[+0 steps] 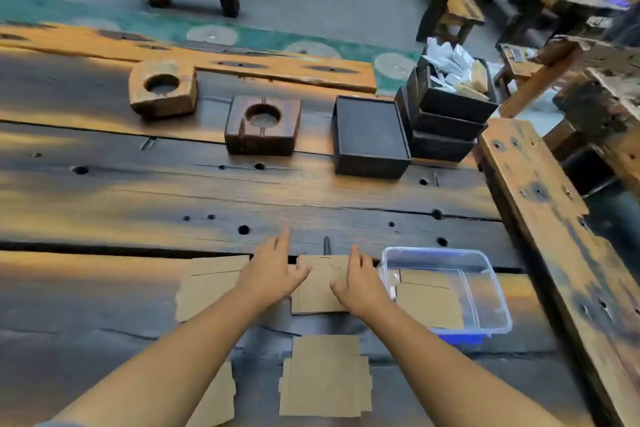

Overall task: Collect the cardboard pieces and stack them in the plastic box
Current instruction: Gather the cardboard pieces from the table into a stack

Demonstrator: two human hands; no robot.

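A flat brown cardboard piece point(320, 284) lies on the dark wooden table between my two hands. My left hand point(272, 270) rests flat at its left edge, fingers spread. Pressed against its right edge, fingers extended, is my right hand point(360, 282). Just to the right stands a clear plastic box point(485, 274) with cardboard pieces point(427, 303) lying flat inside. Another cardboard piece point(207, 284) lies to the left, partly under my left arm. A third cardboard piece point(325, 376) lies nearer to me, and a fourth cardboard piece point(216, 399) shows under my left forearm.
At the back of the table stand a light wooden block with a round hole point(162, 88), a dark wooden block with a hole point(263, 125), a black box point(370, 135) and stacked black trays of papers point(450, 97). A wooden beam point(540, 211) borders the right side.
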